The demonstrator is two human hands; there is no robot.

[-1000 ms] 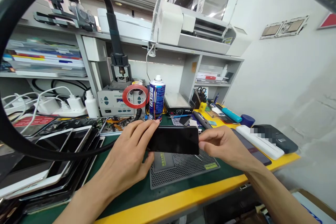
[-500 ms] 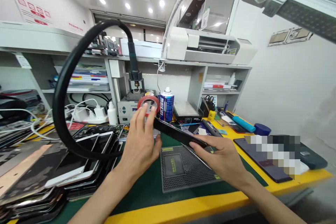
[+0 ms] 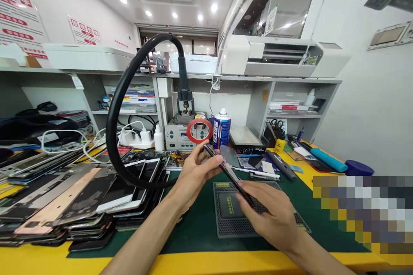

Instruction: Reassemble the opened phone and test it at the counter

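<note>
A thin black phone is held tilted, edge towards me, above the bench. My left hand grips its upper end, thumb on one face. The lower end is pinched between the thumb and fingers of my right hand. Something clear and film-like shows just behind the phone; whether it is attached I cannot tell. Below lies a dark grey perforated pad on a green mat.
Stacks of phone parts fill the left side under a looping black hose. Behind my hands stand a red tape roll, a blue spray can and a flat hot plate. A white pen-like tool lies right of centre.
The view has swung left. My left hand, spread and apart from the phone's end before, now grips it. The phone has tilted more steeply.
</note>
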